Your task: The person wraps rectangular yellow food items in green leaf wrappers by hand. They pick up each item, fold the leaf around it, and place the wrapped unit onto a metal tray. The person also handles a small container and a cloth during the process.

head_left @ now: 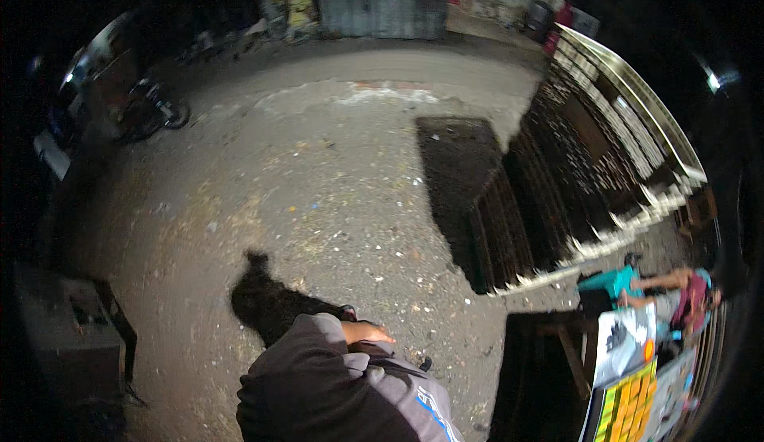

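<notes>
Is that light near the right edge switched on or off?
On: the light shows as a bright white glare against the dark around it.

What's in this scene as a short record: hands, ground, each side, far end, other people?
Left hand, as it appears: bare, against dark clothing; grip unclear
Right hand: not in view
Ground: scattered with pale bits; a dark shadow falls just beyond the hand
Left side: motorbike, dimly lit
Right side: slatted structure; nearer, yellow items
Far end: grey metal sheets
Other people: a person at right, beside something teal
</notes>
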The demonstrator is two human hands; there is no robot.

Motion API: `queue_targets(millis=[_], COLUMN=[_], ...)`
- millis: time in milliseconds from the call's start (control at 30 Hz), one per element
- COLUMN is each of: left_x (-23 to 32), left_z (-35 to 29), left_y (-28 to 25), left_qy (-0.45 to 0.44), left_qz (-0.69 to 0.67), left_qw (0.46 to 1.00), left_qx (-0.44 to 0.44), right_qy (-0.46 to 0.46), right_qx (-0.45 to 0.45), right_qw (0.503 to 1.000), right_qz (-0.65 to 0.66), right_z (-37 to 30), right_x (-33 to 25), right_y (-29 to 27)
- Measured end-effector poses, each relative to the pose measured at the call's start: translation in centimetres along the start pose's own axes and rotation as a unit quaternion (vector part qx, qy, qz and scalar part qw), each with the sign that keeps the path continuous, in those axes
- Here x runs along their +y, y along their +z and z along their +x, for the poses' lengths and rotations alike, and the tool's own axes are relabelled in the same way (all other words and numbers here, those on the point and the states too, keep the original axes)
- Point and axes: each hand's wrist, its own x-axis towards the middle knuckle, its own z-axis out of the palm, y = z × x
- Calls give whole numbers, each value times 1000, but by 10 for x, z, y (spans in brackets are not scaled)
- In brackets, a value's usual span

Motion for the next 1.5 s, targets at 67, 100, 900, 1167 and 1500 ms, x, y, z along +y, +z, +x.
queue_targets(millis=[67, 100, 900, 1167, 1500], left_x=[-30, -44, -373, -463, -467], left_z=[-7, -8, -171, -190, -191], left_y=[-20, -37, -122, -73, -171], left_qy=[10, 17, -141, -243, -175], left_qz=[-60, -82, -428, -609, -710], left_qw=[998, 996, 798, 449, 360], left_qx=[-16, -25, 400, 607, 580], right_qy=[-3, -5, -125, -318, -390], right_qx=[-27, -35, -221, -380, -397], right_qw=[999, 998, 945, 601, 762], right_qz=[-43, -56, -205, -627, -332], right_z=[19, 27, 172, 260, 417], right_x=[-31, -48, -471, -581, -697], right_y=[22, 36, 355, 453, 661])
